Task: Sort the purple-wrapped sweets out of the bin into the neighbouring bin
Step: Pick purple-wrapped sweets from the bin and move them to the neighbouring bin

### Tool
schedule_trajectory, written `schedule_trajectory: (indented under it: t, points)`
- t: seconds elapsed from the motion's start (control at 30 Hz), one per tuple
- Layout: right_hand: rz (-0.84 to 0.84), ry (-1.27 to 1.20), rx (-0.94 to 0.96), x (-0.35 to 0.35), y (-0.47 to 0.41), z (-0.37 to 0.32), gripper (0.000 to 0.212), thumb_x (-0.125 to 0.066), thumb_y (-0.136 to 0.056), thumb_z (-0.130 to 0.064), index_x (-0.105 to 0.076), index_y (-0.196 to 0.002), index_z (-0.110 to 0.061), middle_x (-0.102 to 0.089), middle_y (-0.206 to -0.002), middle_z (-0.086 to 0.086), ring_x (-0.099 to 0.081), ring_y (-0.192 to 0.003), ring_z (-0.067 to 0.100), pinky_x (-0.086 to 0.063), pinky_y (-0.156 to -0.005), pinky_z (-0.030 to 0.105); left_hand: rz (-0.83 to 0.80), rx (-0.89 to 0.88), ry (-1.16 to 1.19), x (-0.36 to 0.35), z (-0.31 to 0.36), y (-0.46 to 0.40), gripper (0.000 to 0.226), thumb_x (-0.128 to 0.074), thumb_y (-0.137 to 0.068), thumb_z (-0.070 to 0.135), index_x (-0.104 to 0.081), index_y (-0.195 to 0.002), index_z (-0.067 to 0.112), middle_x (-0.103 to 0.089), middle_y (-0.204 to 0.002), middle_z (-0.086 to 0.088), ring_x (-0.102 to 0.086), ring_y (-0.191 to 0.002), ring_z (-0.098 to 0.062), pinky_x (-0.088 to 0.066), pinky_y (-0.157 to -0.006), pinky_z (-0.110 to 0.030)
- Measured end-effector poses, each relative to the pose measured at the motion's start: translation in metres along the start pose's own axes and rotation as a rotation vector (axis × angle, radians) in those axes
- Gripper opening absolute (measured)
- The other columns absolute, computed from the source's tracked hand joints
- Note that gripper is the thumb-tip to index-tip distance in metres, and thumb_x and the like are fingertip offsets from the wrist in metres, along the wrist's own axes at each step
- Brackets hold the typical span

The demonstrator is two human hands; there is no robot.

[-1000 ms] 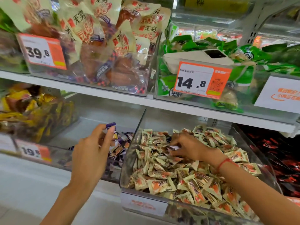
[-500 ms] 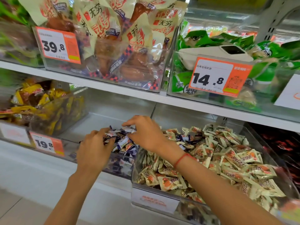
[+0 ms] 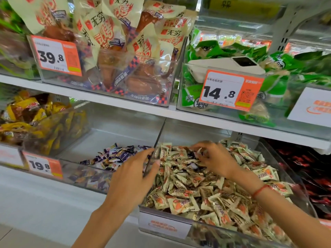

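A clear bin at the lower right is heaped with cream-and-orange sweets; a few dark purple-wrapped sweets show near its back left. The neighbouring clear bin to its left holds a small pile of purple-wrapped sweets. My right hand is down on the heap at the back of the right bin, its curled fingertips pinching a small wrapper beside the purple ones. My left hand hovers over the divider between the two bins, fingers spread and holding nothing.
A 19.8 price tag hangs left of the purple pile, beside a bin of yellow snacks. The shelf above carries bins of chicken packs and green packs. Dark red packs lie at the far right.
My right hand went from the cream bin to the purple pile and has come back into the cream bin. My left hand left the purple pile and moved right to the divider.
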State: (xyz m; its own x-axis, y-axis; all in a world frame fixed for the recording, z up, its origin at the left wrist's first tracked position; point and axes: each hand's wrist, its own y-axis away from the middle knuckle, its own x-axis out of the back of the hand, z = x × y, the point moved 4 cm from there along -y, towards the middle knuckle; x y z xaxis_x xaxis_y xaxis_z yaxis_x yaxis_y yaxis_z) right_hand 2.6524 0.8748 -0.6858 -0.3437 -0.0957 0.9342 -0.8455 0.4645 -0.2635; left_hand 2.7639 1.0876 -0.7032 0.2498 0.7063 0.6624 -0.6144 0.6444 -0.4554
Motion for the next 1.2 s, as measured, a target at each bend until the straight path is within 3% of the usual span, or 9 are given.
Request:
schedule_trajectory:
  t: [0.17,0.33,0.6,0.77,0.87,0.93,1.0,1.07,1.2]
  points:
    - [-0.437,0.145,-0.116,-0.043,-0.015,0.025,0.064,-0.056,-0.095,-0.032,-0.025,-0.151,-0.024,-0.032,-0.154,0.005,-0.021,-0.145,0.028,-0.025,-0.116,0.04,0.0,0.005,-0.061,-0.007,0.001,0.004,0.048,-0.05,-0.093,0.039,-0.038,-0.14,0.034,-0.063,-0.117,0.015,-0.063,-0.093,-0.005,-0.048,-0.074,-0.021]
    - [-0.33,0.392,-0.013,-0.056,-0.033,0.017,0.049,-0.059,-0.092,-0.039,-0.049,-0.136,-0.022,-0.053,-0.135,0.006,-0.04,-0.131,0.029,-0.032,-0.111,0.043,0.034,0.009,-0.068,-0.004,0.004,0.007,0.045,-0.052,-0.093,0.035,-0.043,-0.137,0.035,-0.063,-0.118,0.014,-0.064,-0.095,-0.009,-0.046,-0.071,-0.025]
    - [-0.297,0.137,0.057,-0.017,0.004,0.013,0.051,-0.059,-0.089,-0.048,-0.057,-0.13,-0.017,-0.068,-0.109,0.007,-0.058,-0.096,0.016,-0.044,-0.083,0.03,0.07,-0.057,-0.166,-0.004,0.007,0.005,0.039,-0.063,-0.086,0.024,-0.058,-0.125,0.021,-0.066,-0.114,0.003,-0.062,-0.102,-0.019,-0.049,-0.08,-0.031]
    - [-0.173,0.104,0.184,0.023,0.048,-0.006,0.047,-0.065,-0.085,-0.049,-0.059,-0.129,-0.033,-0.06,-0.13,-0.008,-0.052,-0.121,0.012,-0.043,-0.091,0.026,0.175,-0.279,-0.124,-0.001,0.034,0.006,0.028,-0.058,-0.091,0.027,-0.062,-0.118,0.023,-0.062,-0.118,0.009,-0.055,-0.109,-0.011,-0.043,-0.093,-0.029]
    - [-0.119,0.231,0.275,0.035,0.068,-0.01,0.046,-0.074,-0.08,-0.037,-0.062,-0.125,-0.036,-0.066,-0.114,-0.007,-0.046,-0.117,0.008,-0.037,-0.087,0.027,0.003,-0.309,-0.058,-0.012,0.061,0.007,0.025,-0.05,-0.096,0.036,-0.062,-0.118,0.032,-0.06,-0.12,0.018,-0.054,-0.108,-0.001,-0.036,-0.084,-0.011]
    - [-0.051,0.35,0.346,0.041,0.082,-0.006,0.047,-0.084,-0.068,-0.036,-0.069,-0.113,-0.032,-0.069,-0.102,-0.006,-0.056,-0.103,0.013,-0.046,-0.083,0.033,-0.169,-0.305,-0.091,-0.032,0.07,0.003,0.028,-0.048,-0.097,0.038,-0.057,-0.124,0.037,-0.056,-0.128,0.02,-0.058,-0.102,0.001,-0.033,-0.073,-0.007]
    - [0.006,0.411,0.359,0.045,0.094,0.003,0.043,-0.084,-0.065,-0.042,-0.071,-0.103,-0.028,-0.07,-0.099,-0.007,-0.061,-0.098,0.018,-0.05,-0.079,0.033,-0.316,-0.316,-0.14,-0.053,0.073,-0.002,0.032,-0.049,-0.097,0.038,-0.052,-0.129,0.039,-0.054,-0.133,0.016,-0.063,-0.096,-0.005,-0.043,-0.071,-0.013]
    - [0.048,0.416,0.335,0.05,0.102,0.013,0.037,-0.079,-0.072,-0.041,-0.07,-0.104,-0.023,-0.069,-0.101,-0.005,-0.059,-0.101,0.019,-0.048,-0.083,0.033,-0.457,-0.308,-0.191,-0.07,0.07,-0.005,0.035,-0.052,-0.096,0.035,-0.051,-0.13,0.04,-0.059,-0.129,0.01,-0.066,-0.09,-0.011,-0.052,-0.083,-0.03]
    - [0.064,0.164,0.171,0.056,0.12,0.026,0.047,-0.055,-0.085,-0.05,-0.066,-0.119,-0.021,-0.069,-0.107,-0.008,-0.062,-0.099,0.011,-0.047,-0.083,0.022,-0.623,-0.28,-0.215,-0.087,0.062,-0.007,0.031,-0.055,-0.094,0.03,-0.057,-0.124,0.04,-0.063,-0.12,0.006,-0.064,-0.099,-0.017,-0.05,-0.091,-0.041]
